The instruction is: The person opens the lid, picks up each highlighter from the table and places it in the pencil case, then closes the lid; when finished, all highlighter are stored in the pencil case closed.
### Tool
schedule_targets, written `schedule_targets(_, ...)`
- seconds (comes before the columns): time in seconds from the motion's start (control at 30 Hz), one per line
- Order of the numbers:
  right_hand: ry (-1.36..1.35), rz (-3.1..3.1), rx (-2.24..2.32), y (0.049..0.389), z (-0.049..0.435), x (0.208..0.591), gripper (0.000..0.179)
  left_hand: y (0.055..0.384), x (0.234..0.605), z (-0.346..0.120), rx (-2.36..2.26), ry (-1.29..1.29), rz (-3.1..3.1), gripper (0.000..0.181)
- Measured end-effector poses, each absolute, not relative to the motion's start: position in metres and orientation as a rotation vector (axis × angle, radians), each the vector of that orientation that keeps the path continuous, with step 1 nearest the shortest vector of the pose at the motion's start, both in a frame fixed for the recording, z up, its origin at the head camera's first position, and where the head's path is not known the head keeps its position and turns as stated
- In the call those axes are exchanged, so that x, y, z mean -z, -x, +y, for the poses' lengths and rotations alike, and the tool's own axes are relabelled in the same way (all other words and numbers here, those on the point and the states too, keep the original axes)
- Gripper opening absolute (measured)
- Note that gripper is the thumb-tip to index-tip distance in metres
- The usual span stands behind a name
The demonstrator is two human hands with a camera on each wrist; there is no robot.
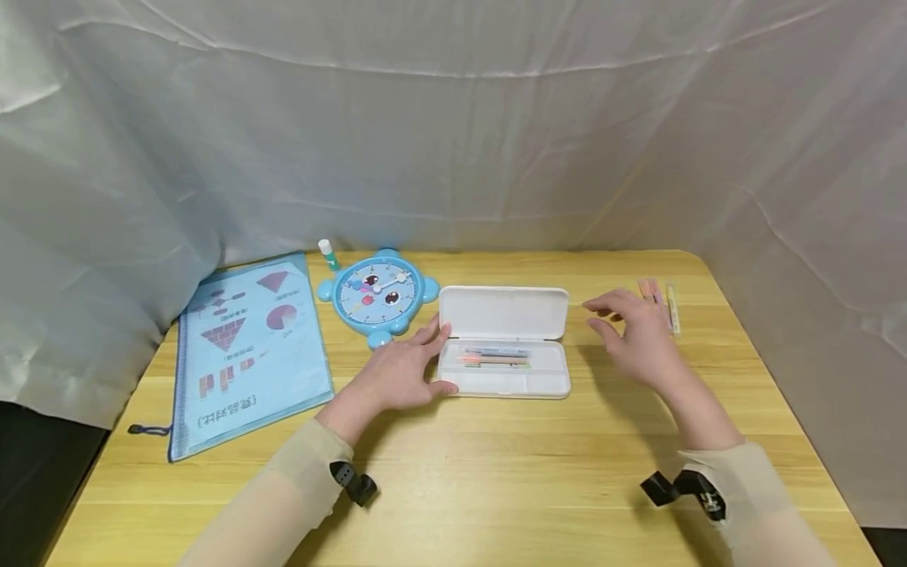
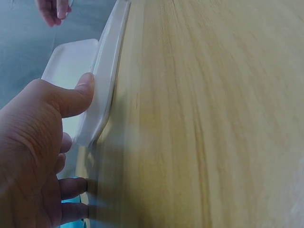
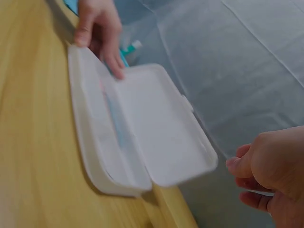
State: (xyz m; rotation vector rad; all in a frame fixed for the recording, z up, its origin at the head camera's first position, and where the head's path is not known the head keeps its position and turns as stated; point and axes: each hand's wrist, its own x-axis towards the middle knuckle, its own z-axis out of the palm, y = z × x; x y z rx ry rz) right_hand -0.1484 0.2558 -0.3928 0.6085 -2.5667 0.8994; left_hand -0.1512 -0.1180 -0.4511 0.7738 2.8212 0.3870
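A white pencil case (image 1: 504, 383) stands with its lid (image 1: 505, 313) raised. In its tray lie several pens (image 1: 496, 358). My left hand (image 1: 405, 370) holds the case at its left end. The thumb (image 2: 81, 95) presses the front wall in the left wrist view, and the fingers reach round behind. To the right of the case my right hand (image 1: 641, 335) hovers above the table, fingers loosely bent, thumb and forefinger apart. No held thing can be made out there. Just beyond it are pink pens (image 1: 646, 288), partly hidden by the hand, and a pale yellow pen (image 1: 673, 309).
A blue toy clock (image 1: 379, 293) lies behind my left hand, with a glue stick (image 1: 328, 253) beside it. On the left rests a blue zip folder (image 1: 248, 354). A grey curtain (image 1: 453, 142) closes off the back and sides of the wooden table (image 1: 496, 488).
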Motion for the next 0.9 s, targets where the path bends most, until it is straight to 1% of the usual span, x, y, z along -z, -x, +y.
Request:
schedule_targets(0.17,-0.479,-2.628,-0.928,0.157,0.283,0.396,0.021,0.151,0.451,-0.119,-0.386,-0.772,2.82,0.103)
schedule_targets(0.33,-0.338,-2.733,-0.995,0.169,0.315,0.411,0.026,0.151,0.451,-0.119,-0.381,-0.78,2.831,0.103)
schedule_targets(0.47,-0.237,-2.794,-0.962,0.173,0.333,0.425,0.026,0.152,0.452,-0.119,-0.381,-0.788,2.834,0.103)
schedule_targets(0.73,-0.078,-2.892,-0.861,0.175,0.345,0.444,0.027,0.152,0.453,-0.118,-0.39,-0.783,2.834,0.103)
schedule_targets(0.9,-0.019,-2.904,-0.79,0.173,0.348,0.447,0.023,0.151,0.453,-0.118,-0.387,-0.782,2.829,0.104)
